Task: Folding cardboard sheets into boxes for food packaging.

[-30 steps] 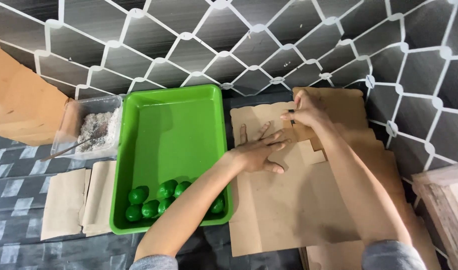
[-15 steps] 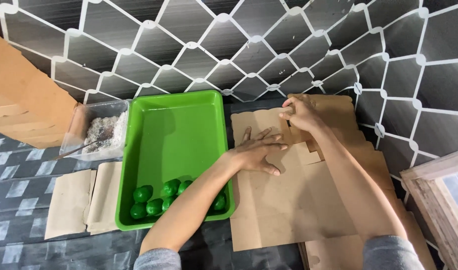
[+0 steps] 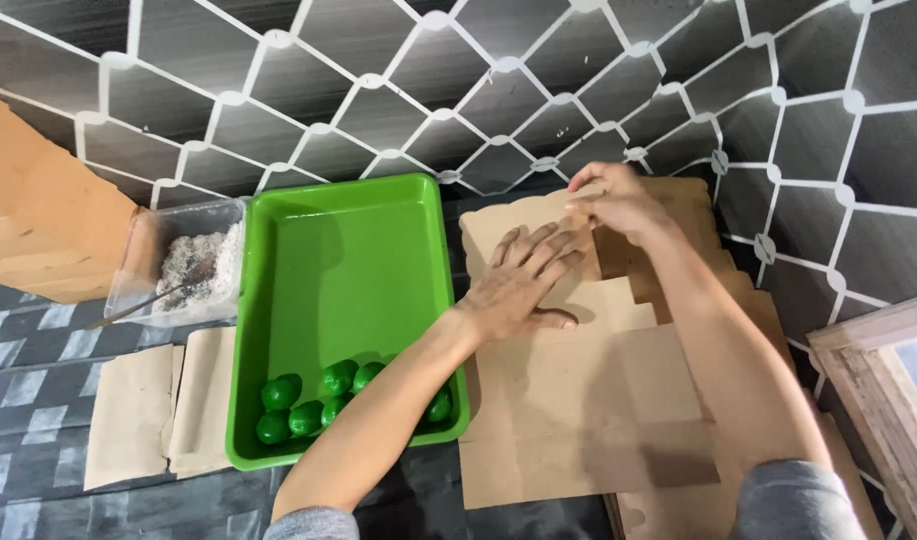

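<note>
Left hand (image 3: 523, 285) flat, open on paper bag (image 3: 578, 400); right hand (image 3: 613, 205) pinches its top edge, which could tear if yanked.

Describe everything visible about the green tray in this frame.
The green tray is a rectangular, glossy plastic-looking bin with a raised rim and rounded corners, lying flat on the dark patterned surface. Most of its floor is bare; a cluster of small green round fruits sits at its near end. The person's left forearm crosses its near right corner. A clear container stands beside its left edge.
</note>
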